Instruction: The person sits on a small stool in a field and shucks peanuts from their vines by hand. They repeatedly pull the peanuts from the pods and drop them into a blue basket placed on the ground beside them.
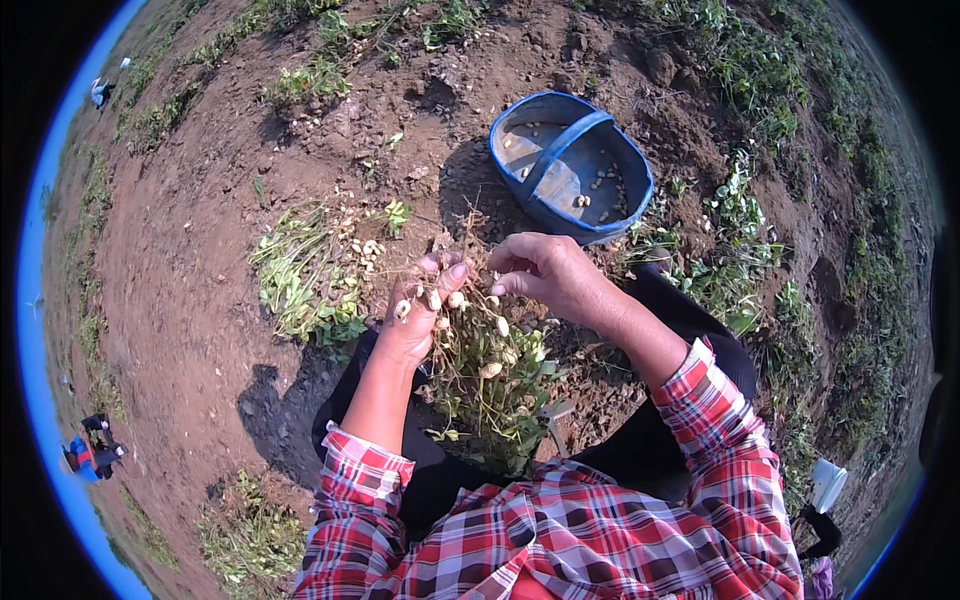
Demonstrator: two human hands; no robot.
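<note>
Head view: the peanut plant [482, 398] is gripped by the left hand [412, 318], its long axis laid from twelve to six o'clock; its pods [503, 327] are flanked at two o'clock by the right hand [545, 268], narrowly curled; whether anything is pinched cannot be told.

Sitting miles off on my head feed, I see the left hand [408, 325] gripping a peanut plant [490, 400] by the root end, pods [502, 326] dangling. The right hand [550, 272] is just beside them, can't tell if it's pinching one lol. Blue basket [598, 165] ahead has some loose peanuts [583, 201] inside.
</note>
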